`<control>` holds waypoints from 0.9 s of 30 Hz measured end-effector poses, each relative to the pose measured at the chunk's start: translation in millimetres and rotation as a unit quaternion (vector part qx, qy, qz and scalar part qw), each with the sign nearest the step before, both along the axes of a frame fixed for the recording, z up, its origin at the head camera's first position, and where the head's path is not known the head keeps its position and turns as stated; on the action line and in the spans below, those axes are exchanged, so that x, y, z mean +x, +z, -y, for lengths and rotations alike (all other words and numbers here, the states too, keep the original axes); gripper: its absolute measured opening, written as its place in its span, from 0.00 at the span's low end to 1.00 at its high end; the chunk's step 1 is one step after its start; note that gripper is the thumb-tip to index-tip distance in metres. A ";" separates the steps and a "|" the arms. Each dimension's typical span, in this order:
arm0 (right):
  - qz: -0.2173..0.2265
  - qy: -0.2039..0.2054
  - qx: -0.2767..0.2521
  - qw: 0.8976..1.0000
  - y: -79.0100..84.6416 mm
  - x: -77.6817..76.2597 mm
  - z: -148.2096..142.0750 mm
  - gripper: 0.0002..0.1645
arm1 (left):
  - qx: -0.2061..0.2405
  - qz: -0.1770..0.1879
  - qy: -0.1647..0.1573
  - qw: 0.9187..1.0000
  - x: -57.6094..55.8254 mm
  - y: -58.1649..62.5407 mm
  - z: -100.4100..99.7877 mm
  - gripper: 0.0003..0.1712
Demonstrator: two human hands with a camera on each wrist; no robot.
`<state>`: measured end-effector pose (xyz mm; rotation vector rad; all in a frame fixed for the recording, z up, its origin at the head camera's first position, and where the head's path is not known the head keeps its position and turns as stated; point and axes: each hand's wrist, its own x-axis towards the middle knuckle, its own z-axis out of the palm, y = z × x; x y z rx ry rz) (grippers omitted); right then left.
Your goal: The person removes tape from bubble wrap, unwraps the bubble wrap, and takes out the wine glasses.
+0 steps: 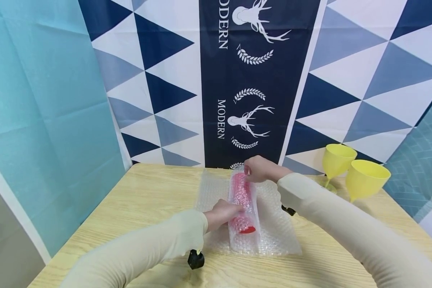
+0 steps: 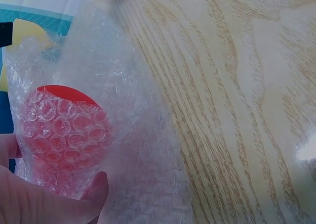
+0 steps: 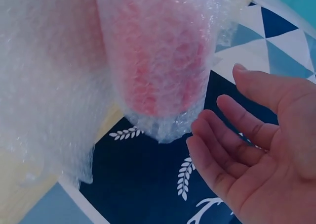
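Observation:
A red cylinder-shaped object (image 1: 241,194) lies wrapped in clear bubble wrap (image 1: 279,228), a loose sheet of which spreads on both sides over the table. My left hand (image 1: 223,212) grips the roll near its close end, thumb over the wrap. In the left wrist view, the red end (image 2: 64,92) shows at the wrap's opening. At the far end is my right hand (image 1: 262,169). The right wrist view has its fingers (image 3: 232,150) loosely bent beside the wrapped tip, holding nothing.
Two yellow goblets (image 1: 367,178) stand at the table's right back corner. The wooden table (image 1: 158,196) backs onto a patterned cloth (image 1: 173,80) with triangles and deer heads. A teal sheet (image 1: 54,100) hangs along the left side.

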<state>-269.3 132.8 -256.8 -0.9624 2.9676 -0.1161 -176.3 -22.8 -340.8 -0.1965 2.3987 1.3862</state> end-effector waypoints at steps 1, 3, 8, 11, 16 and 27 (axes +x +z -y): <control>0.000 -0.003 0.002 1.000 -0.3 -1.3 2.1 0.08 | -0.001 0.002 0.003 1.000 0.1 -0.6 0.1 0.34; 0.008 -0.017 0.005 1.000 -0.5 -3.7 6.2 0.07 | -0.002 0.000 0.005 1.000 0.2 -1.6 0.3 0.35; 0.069 -0.076 0.021 0.994 0.3 -7.8 16.1 0.13 | 0.009 -0.001 0.004 1.000 0.8 -1.6 1.2 0.33; 0.099 -0.104 0.034 0.989 0.5 -8.7 21.3 0.21 | 0.017 -0.001 0.000 1.000 1.0 -0.6 1.9 0.30; 0.124 -0.160 0.019 0.979 -1.6 -6.8 30.9 0.18 | 0.019 -0.007 -0.002 1.000 0.3 0.1 2.0 0.28; 0.115 -0.226 0.000 0.967 -7.0 -3.3 38.9 0.09 | 0.015 -0.019 0.008 1.000 -0.9 -4.6 -1.4 0.35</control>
